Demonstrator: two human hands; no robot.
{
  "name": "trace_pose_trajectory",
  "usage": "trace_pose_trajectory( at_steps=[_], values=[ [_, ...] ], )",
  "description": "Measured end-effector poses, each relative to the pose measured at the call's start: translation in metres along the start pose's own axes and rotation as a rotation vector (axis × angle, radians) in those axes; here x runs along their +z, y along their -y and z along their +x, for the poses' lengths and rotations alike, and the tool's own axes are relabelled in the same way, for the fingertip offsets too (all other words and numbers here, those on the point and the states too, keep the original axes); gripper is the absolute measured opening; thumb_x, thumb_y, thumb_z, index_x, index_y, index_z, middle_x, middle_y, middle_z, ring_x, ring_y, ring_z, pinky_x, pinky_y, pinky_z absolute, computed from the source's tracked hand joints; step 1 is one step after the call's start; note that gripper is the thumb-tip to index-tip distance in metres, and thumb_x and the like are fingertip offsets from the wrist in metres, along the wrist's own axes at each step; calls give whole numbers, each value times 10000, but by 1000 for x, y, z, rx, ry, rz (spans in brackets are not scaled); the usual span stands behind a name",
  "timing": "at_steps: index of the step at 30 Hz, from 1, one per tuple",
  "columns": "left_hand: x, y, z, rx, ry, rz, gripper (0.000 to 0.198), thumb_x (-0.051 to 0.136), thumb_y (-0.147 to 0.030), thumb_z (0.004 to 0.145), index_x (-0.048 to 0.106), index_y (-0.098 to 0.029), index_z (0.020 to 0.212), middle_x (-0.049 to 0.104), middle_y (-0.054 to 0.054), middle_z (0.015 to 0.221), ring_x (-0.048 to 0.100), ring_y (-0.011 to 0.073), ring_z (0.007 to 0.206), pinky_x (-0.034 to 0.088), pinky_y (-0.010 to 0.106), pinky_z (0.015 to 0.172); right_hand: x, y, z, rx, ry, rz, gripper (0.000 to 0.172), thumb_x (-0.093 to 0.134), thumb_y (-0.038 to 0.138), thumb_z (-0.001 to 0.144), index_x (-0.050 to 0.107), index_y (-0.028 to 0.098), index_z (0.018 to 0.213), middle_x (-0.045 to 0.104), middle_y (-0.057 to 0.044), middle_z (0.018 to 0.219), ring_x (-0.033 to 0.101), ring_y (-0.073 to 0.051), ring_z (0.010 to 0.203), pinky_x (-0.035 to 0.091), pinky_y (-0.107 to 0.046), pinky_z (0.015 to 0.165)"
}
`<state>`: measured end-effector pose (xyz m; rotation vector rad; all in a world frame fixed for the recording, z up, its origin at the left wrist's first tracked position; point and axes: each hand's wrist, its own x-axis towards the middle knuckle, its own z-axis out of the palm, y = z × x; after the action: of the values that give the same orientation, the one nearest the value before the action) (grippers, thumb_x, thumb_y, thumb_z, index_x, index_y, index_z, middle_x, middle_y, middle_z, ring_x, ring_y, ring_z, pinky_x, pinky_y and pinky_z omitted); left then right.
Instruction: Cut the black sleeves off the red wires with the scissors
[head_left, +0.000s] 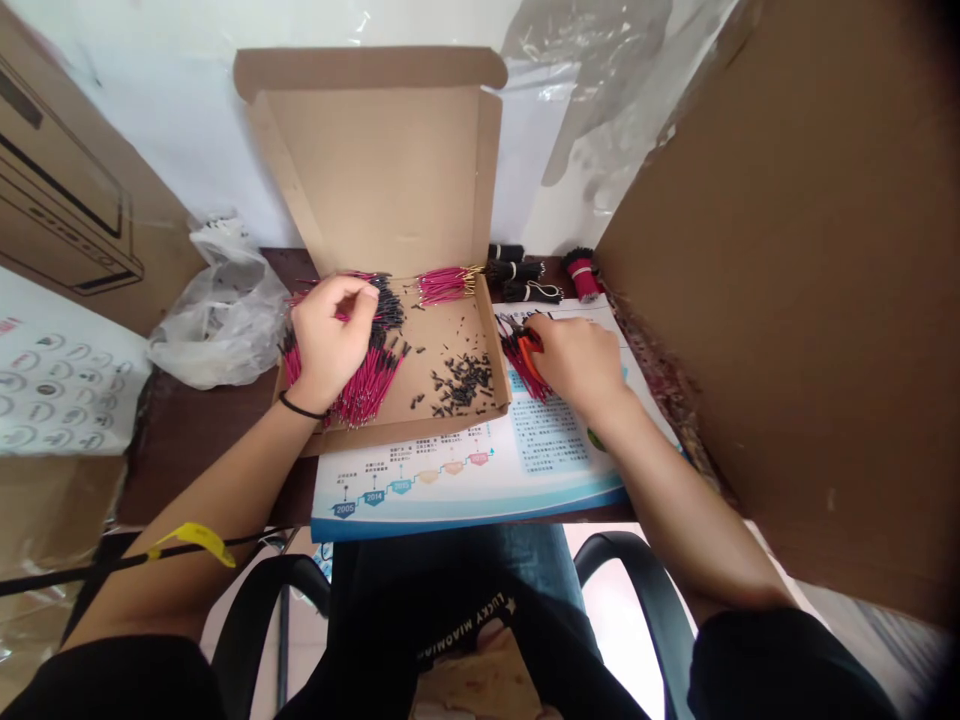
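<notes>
As the left hand [330,335] curls shut around a thick bunch of thin red wires [367,388] with black ends, the bunch lies inside an open cardboard box [390,180]. The wires look light and soft, so they may bend and slip apart, and the best place to hold them seems to be the middle, where they pack close. The right hand [577,360] is closed on orange-handled snips [529,355] and sits by a smaller red bunch [517,372] on a printed leaflet [540,430], just outside the box. Tiny black bits [465,385] lie loose on the box floor and look easy to knock around. A low box wall [491,350] stands between the two hands. A tall cardboard sheet [750,300] closes in the right side, and a plastic bag [221,320] sits by the left, so there is not much room to swing out wide.
</notes>
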<state>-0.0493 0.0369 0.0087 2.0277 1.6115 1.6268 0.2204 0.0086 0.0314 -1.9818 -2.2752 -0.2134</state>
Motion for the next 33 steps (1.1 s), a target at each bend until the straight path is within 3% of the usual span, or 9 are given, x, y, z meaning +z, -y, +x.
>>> trace_pose_trajectory(
  at_steps=[4,6,10,15,23,33],
  values=[
    [3,-4,-6,164,238,231,121,567,-194,794,652,-194,709,635,18,668,564,160,671,461,302,677,-5,6,-5,14,-101,38,244,465,273,858,686,191,919,694,-121,736,583,-212,601,220,-310,521],
    [4,-8,-10,207,298,338,125,579,-203,771,643,-196,664,596,24,630,551,180,683,449,319,673,-7,10,-8,-20,-111,87,234,469,270,857,680,205,932,704,-106,758,586,-208,609,211,-309,521],
    [1,-13,-16,199,365,466,157,600,-257,752,625,-197,609,596,50,671,555,224,736,436,363,688,-3,21,-14,-134,-50,145,247,469,237,846,674,226,985,722,-75,803,598,-189,628,205,-306,515],
    [-3,-15,-20,165,515,545,119,637,-291,719,658,-186,666,623,93,779,561,296,880,424,445,783,4,26,-16,-166,-7,154,288,446,288,860,682,227,1015,721,-80,791,600,-191,610,206,-309,506],
    [1,-16,-23,193,525,689,187,530,-231,747,670,-160,644,642,133,802,574,319,879,415,461,757,7,27,-15,-182,50,187,280,436,305,873,685,213,959,714,-92,773,595,-181,597,206,-301,496],
    [0,-18,-20,194,361,568,134,537,-195,742,602,-171,628,597,85,750,582,259,794,446,421,729,10,28,-15,-192,53,182,251,456,326,871,661,210,958,714,-88,775,589,-173,584,193,-298,496]
  ],
)
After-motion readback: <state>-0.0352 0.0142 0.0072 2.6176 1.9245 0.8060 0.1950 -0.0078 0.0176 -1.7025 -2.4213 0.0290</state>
